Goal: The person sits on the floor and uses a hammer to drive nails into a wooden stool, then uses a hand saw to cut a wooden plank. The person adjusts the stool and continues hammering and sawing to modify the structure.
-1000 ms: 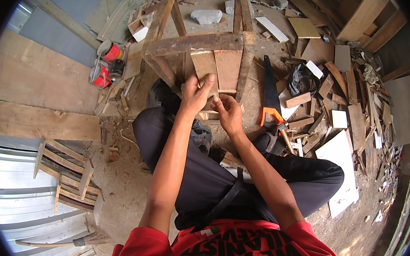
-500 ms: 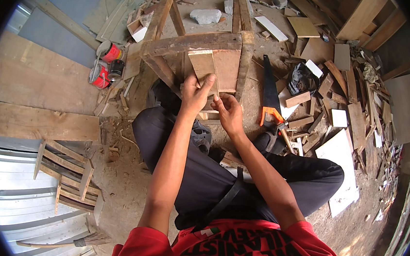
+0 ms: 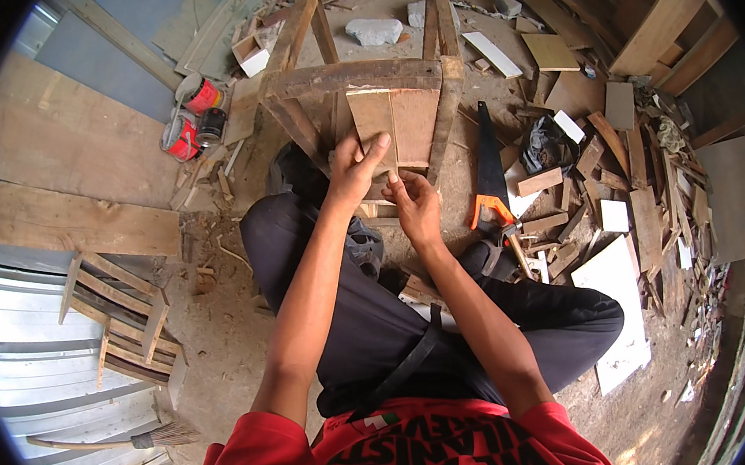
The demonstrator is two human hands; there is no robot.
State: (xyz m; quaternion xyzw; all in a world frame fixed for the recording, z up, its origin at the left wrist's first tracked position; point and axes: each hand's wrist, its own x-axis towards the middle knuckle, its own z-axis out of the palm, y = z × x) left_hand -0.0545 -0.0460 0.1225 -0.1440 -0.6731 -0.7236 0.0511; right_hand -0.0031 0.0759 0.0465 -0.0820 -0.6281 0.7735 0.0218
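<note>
A wooden frame [image 3: 359, 78] of dark, worn bars stands in front of my crossed legs. My left hand [image 3: 351, 174] grips the near part of a narrow plywood piece [image 3: 371, 113], thumb on top and fingers underneath. The far end of that piece reaches the frame's crossbar. Beside it, on the right, a wider brown panel [image 3: 417, 122] sits inside the frame. My right hand [image 3: 418, 206] is closed in a pinch at the near right corner of the plywood piece. Its fingertips hide whatever else may be between them.
Right of the frame lies a handsaw [image 3: 487, 156] with an orange handle, and a wooden-handled tool [image 3: 519, 253]. Wood offcuts [image 3: 592, 160] and a white board [image 3: 615, 318] cover the right floor. Paint cans [image 3: 196, 93] stand at left, near a slatted wooden piece [image 3: 122, 312] and a broom [image 3: 143, 440].
The far end of the plywood piece has swung slightly right and now lies more evenly along the brown panel. Both hands have stayed almost in place.
</note>
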